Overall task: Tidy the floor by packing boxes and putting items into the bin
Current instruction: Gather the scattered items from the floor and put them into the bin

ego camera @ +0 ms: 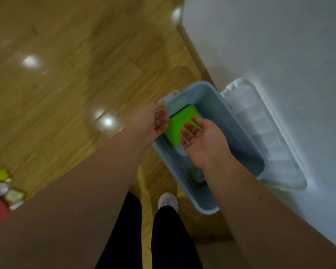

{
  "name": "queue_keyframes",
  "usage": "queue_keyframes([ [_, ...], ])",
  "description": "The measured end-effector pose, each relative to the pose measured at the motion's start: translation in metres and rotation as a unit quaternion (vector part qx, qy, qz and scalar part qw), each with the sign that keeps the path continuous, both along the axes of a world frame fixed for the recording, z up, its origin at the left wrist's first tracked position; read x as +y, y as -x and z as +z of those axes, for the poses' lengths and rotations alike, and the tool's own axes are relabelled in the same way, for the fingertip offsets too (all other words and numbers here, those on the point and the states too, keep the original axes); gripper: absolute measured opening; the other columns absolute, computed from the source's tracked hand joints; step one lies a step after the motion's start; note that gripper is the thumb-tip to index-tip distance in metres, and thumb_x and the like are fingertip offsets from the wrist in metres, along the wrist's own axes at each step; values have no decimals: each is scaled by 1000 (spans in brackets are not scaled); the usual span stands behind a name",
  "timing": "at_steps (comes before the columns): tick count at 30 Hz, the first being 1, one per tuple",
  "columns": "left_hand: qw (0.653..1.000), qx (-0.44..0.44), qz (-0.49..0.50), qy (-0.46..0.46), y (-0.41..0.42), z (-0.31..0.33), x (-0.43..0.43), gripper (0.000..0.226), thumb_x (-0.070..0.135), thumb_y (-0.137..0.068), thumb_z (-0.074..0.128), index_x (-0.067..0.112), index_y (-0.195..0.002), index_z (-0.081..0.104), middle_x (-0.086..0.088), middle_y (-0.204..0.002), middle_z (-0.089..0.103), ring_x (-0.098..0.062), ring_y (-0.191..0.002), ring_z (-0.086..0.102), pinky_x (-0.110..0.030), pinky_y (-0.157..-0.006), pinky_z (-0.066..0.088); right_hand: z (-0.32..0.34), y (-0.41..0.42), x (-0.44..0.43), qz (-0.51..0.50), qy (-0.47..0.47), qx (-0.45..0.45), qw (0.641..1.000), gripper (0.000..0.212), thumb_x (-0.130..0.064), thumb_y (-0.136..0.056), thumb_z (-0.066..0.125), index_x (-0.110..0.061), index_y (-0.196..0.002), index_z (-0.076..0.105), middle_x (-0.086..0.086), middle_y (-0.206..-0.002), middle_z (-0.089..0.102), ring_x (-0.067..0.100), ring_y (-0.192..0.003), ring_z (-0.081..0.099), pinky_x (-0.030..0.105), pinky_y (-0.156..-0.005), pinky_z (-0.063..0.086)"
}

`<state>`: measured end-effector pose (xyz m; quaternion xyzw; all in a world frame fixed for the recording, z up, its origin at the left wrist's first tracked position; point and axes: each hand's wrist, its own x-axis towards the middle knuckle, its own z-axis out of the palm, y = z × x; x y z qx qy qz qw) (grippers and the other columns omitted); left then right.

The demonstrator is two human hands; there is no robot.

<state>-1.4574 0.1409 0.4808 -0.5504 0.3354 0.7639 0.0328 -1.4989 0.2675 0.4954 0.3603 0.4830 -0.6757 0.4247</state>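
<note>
Where I stand: a person leans over a pale blue bin set on the wooden floor against the white wall, right of centre in the frame.
Bin lid: the white lid is off and propped between bin and wall, on the bin's right side.
Task thing: a bright green box sits inside the upper half of the bin, tilted in the picture, between the two hands.
Left hand: the left hand is over the bin's left rim, palm turned inward, fingers loosely spread and holding nothing; its fingertips overlap the box's left edge.
Right hand: the right hand hovers palm-up over the middle of the bin, fingers straight and spread, gripping nothing; they lie across the box's lower right corner.
Contact: I cannot tell whether either hand touches the box or whether it lies lower in the bin.
Also in the bin: a greenish roll of tape lies near the lower end, partly hidden by the right wrist.
Step in hand: by my reading, the box is being let go into the bin.
Left to do: a blurred heap of small items waits on the floor at the lower left edge.
Next move: likely lift both hands clear of the rim, then turn towards that heap and gather another piece.
</note>
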Motion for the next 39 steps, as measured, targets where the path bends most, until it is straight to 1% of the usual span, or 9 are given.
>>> queue_keyframes([
  [2, 999, 11, 50, 6, -39, 12, -29, 16, 20, -100, 47, 18, -87, 55, 1, -79, 57, -10, -65, 53, -24, -61, 41, 12, -24, -34, 53, 1, -2, 999, 13, -20, -100, 50, -13, -102, 61, 6, -84, 60, 19, -71, 57, 31, -63, 46],
  [6, 985, 19, 167, 31, -143, 17, -85, 9, 24, -98, 51, 22, -92, 56, 4, -81, 59, -9, -68, 56, -25, -62, 42, 24, -96, -113, 179, 13, -9, 984, 14, -19, -99, 50, -14, -90, 59, 4, -77, 58, 17, -66, 54, 29, -63, 43],
  [9, 962, 18, 266, 55, -236, 13, -123, 6, 24, -97, 51, 22, -97, 57, 5, -82, 61, -9, -68, 57, -24, -61, 43, 26, -167, -169, 267, 12, -7, 964, 16, -19, -99, 47, -14, -90, 60, 4, -77, 59, 17, -66, 54, 29, -63, 42],
  [14, 923, -18, 377, 73, -390, 4, -157, 7, 25, -96, 54, 20, -97, 60, 5, -84, 66, -10, -72, 60, -26, -63, 46, 27, -299, -238, 392, 0, 11, 920, 12, -18, -96, 52, -13, -92, 62, 5, -78, 63, 18, -69, 59, 31, -68, 45],
  [20, 868, -83, 485, 65, -594, 5, -149, 10, 26, -95, 57, 20, -96, 64, 6, -82, 67, -9, -72, 61, -27, -63, 46, 26, -505, -270, 540, -10, -2, 841, 11, -19, -95, 52, -14, -93, 62, 4, -78, 61, 17, -67, 58, 31, -65, 45],
  [24, 830, -92, 549, 35, -716, 18, -129, 14, 25, -94, 58, 15, -101, 64, 4, -84, 67, -10, -71, 62, -26, -62, 49, 37, -629, -276, 609, -22, -16, 793, 9, -18, -94, 54, -13, -94, 62, 4, -76, 62, 18, -64, 58, 30, -62, 45],
  [28, 788, -107, 604, 44, -843, 28, -117, 10, 24, -95, 56, 17, -96, 62, 2, -87, 65, -10, -70, 60, -24, -58, 48, 45, -751, -285, 669, -7, -23, 743, 12, -18, -95, 56, -10, -102, 62, 6, -79, 62, 17, -58, 58, 28, -57, 48],
  [33, 737, -110, 666, 31, -938, 25, -109, 10, 27, -96, 56, 20, -92, 63, 5, -85, 65, -10, -74, 61, -27, -64, 47, 34, -842, -293, 727, -21, -12, 686, 17, -24, -98, 54, -14, -108, 62, 4, -89, 66, 17, -67, 63, 28, -53, 47],
  [39, 670, -113, 733, -15, -998, -3, -80, 9, 26, -95, 56, 19, -97, 62, 4, -86, 65, -10, -73, 62, -26, -59, 47, -7, -898, -300, 793, -54, 11, 607, 19, -23, -98, 53, -14, -113, 61, 4, -90, 65, 18, -73, 64, 30, -58, 47],
])
